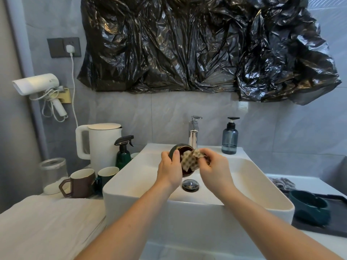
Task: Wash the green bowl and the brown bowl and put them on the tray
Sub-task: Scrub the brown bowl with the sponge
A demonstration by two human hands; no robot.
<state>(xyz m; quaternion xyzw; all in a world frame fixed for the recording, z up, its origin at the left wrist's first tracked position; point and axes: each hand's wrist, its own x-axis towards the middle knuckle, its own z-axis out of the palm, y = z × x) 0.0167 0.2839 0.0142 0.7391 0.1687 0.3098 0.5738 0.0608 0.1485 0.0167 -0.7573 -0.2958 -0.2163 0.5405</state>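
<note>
Head view: brown bowl [185, 170] held over the sink [135, 177] and scrubbed with a checked cloth [189, 160].

Left hand [170, 168] grips the brown bowl by its rim and outer wall, tipped toward the right hand [214, 166], which pinches the cloth bunched against the bowl's inside, just in front of the chrome tap [193, 134]. Glazed and wet, the bowl looks stiff, breakable and likely slippery; my guess is the safest hold is thumb over the rim with fingers spread beneath, kept low over the basin. The cloth is soft and folds freely. The green bowl [309, 207] already sits on the dark tray [336, 222] to the right, well apart from the hands. A soap dispenser [230, 136] stands on the sink's back ledge; mugs [82, 182] and a kettle [102, 143] stand to the left.
</note>
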